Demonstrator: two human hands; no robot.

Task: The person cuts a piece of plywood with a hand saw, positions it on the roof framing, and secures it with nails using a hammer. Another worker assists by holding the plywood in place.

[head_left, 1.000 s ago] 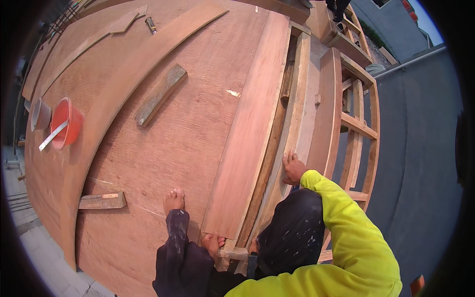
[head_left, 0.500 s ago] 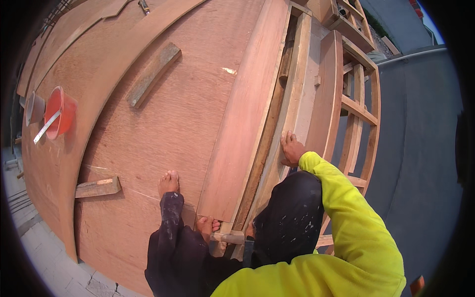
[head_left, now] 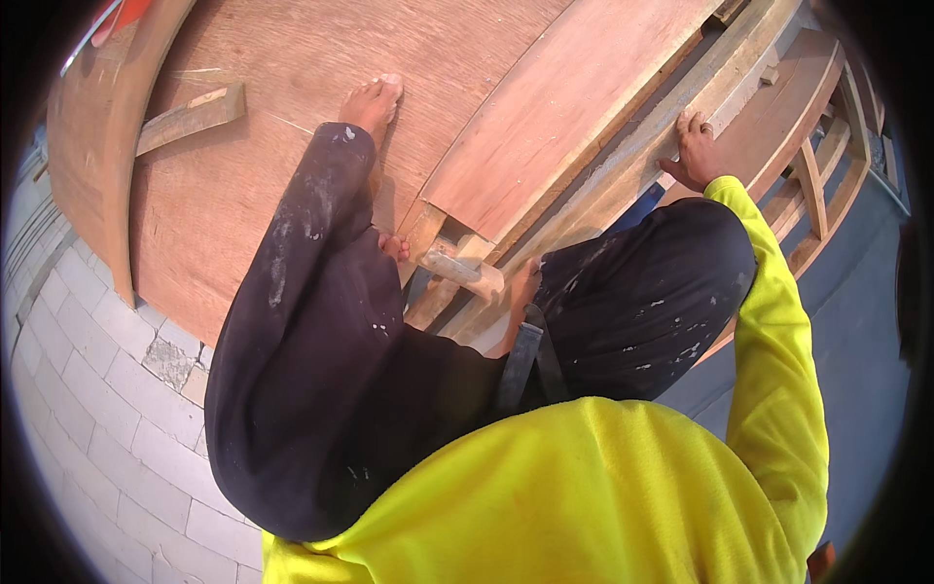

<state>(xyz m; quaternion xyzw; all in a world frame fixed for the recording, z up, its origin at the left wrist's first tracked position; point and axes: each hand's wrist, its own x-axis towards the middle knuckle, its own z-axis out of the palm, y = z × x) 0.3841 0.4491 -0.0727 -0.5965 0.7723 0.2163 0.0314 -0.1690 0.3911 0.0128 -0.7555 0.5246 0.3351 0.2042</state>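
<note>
My right hand (head_left: 697, 154) rests with its fingers apart on a long timber beam (head_left: 632, 161), beyond my bent right knee. Beside that beam runs a broad reddish plank (head_left: 574, 117), with a dark gap between the two. Near the plank's close end, a short rounded piece of wood (head_left: 462, 271) lies across other timber. Bare digits (head_left: 393, 245) show there beside my trouser leg; I cannot tell whether they belong to my left hand or a foot. My left sleeve is hidden. A bare foot (head_left: 375, 102) stands on the plywood sheet (head_left: 457, 58).
A curved plywood strip (head_left: 141, 117) rises at the left, with a timber offcut (head_left: 195, 119) against it. Part of a red bucket (head_left: 122, 19) shows at the upper left. Pale paving blocks (head_left: 126, 389) lie at the lower left. A slatted wooden frame (head_left: 822, 185) stands at the right.
My view has swung down toward my lap, so the boards sit higher in the picture and the bucket is mostly cut off. My right hand stays on the beam.
</note>
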